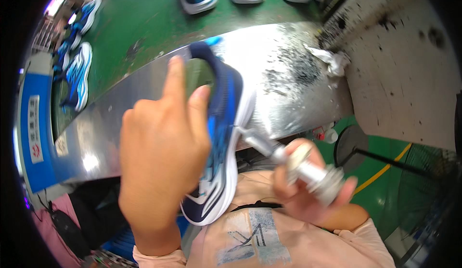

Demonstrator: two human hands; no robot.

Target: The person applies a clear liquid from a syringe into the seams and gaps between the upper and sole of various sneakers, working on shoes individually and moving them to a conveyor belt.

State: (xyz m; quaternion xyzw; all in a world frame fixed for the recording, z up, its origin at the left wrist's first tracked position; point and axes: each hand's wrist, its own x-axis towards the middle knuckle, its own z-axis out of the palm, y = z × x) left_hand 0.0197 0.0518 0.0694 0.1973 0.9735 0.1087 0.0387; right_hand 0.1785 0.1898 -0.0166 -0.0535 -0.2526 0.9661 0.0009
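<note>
A blue and navy sneaker with a white sole is tilted on its side in front of me, its heel pointing away and its toe toward my body. My left hand holds it from the left, index finger stretched along the collar opening and thumb against the upper; the other fingers are curled, partly hidden. In my right hand is a syringe with a clear barrel and whitish back end, blurred by motion. Its thin tip points at the line between upper and sole and looks to touch it.
A shiny metal ledge with black smears lies beneath, with crumpled white tissue by the grey panel. Beyond runs a green belt carrying several similar sneakers. A fan stands at right. Someone's pink sleeve shows at lower left.
</note>
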